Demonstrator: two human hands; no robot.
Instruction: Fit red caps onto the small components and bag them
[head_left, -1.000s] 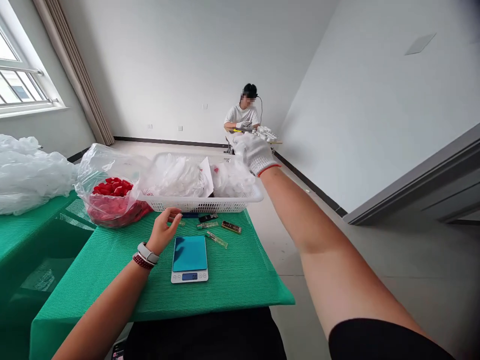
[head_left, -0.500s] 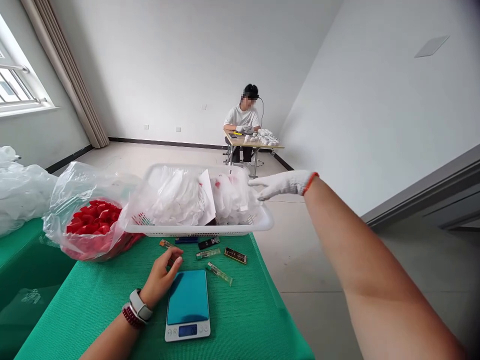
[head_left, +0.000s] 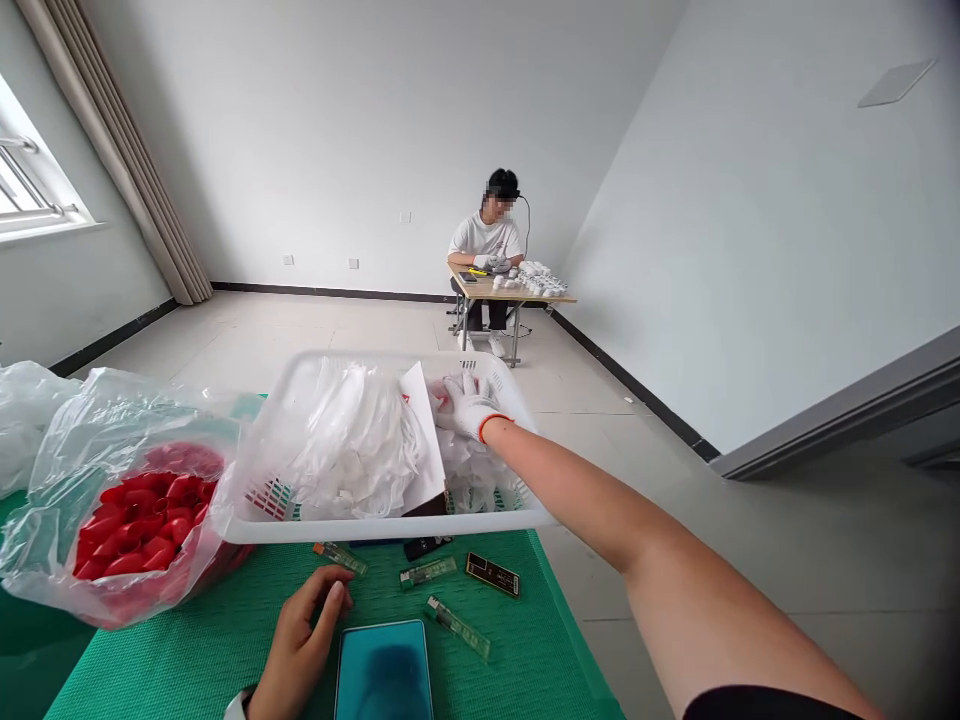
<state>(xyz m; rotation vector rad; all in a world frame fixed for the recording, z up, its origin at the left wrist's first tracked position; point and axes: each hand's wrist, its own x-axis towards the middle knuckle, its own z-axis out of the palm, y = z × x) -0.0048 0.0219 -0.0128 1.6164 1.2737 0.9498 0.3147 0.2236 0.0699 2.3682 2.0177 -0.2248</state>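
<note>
My right hand (head_left: 468, 405), in a white glove with an orange cuff, lies palm down with fingers spread on the clear plastic bags (head_left: 480, 470) in the right part of a white basket (head_left: 337, 532). Something red shows through the plastic under it. A white card (head_left: 424, 440) stands between these bags and a larger heap of filmy white plastic bags (head_left: 352, 440) on the left. My bare left hand (head_left: 304, 630) rests on the green cloth, loosely curled with the thumb apart, holding nothing. Beside it is a digital scale (head_left: 384, 675) with a blue top plate, its display out of view.
Lighters (head_left: 457, 628) and a black-and-gold box (head_left: 493, 575) lie before the basket on the green cloth (head_left: 525, 660). To the left, a clear bag holds red plastic pieces (head_left: 146, 525). A co-worker (head_left: 486, 235) with gloved hands sits at a far table (head_left: 517, 290).
My right hand has moved left from beyond the basket's right edge down onto the bags inside. My left hand stays near the scale. The view has tilted up slightly.
</note>
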